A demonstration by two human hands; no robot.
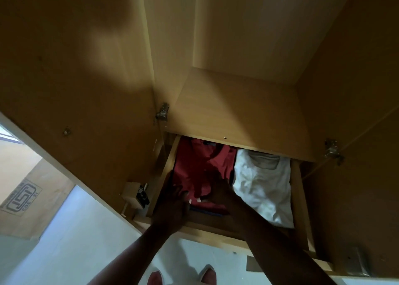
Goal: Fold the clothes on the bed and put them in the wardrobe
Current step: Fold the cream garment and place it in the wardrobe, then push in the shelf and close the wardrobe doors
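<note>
Reaching into the wardrobe's open drawer, the person sets both hands on a folded red garment. The left hand rests with fingers spread at the cloth's near left edge and grips nothing, likely squaring the fold against the drawer wall. The right hand lies on the garment's right side; it is too dark to tell whether its fingers pinch cloth. Just right of that hand, a folded white garment fills the drawer's other half, so the red one is probably being tucked beside it.
</note>
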